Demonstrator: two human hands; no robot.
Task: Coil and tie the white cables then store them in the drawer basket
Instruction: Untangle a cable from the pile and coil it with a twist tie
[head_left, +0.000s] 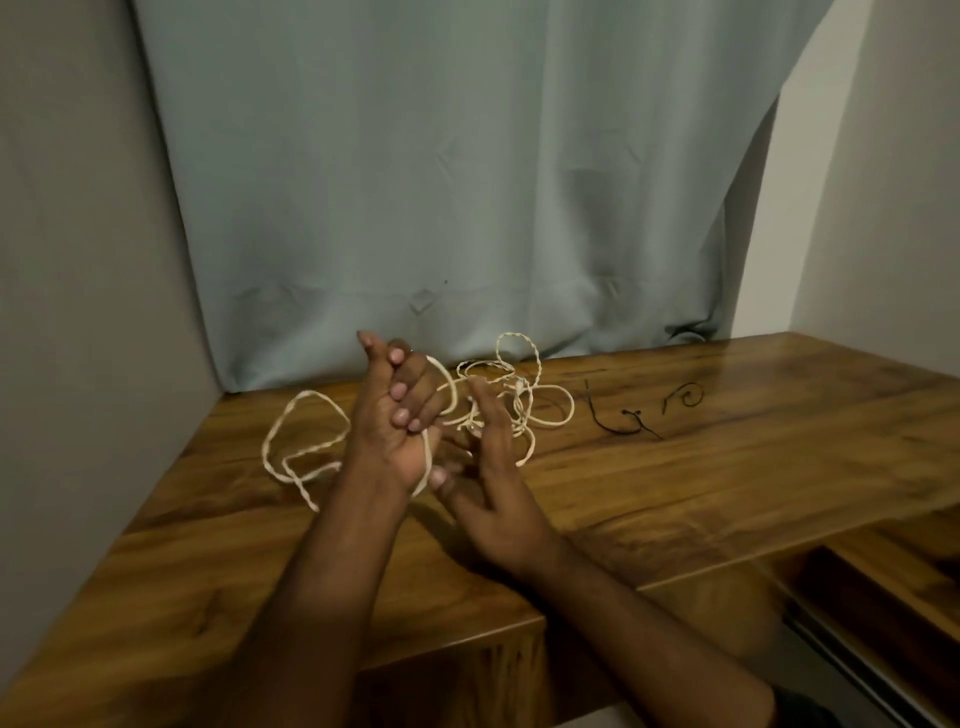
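A person's two bare forearms reach over a wooden table. The left hand is raised, palm toward the camera, fingers curled around a strand of white cable; the strand loops over the back of the fingers and runs down across the palm to the wrist. The right hand sits just beside it, fingers straight and spread, gripping nothing, its fingertips among the cable loops. Most of the cable lies in a loose tangle on the table just past the right fingertips. Another loop rests to the left of the left hand. Two thin black ties lie well to the right of the right fingers. A pale blue curtain hangs behind. No writing or brand is visible.
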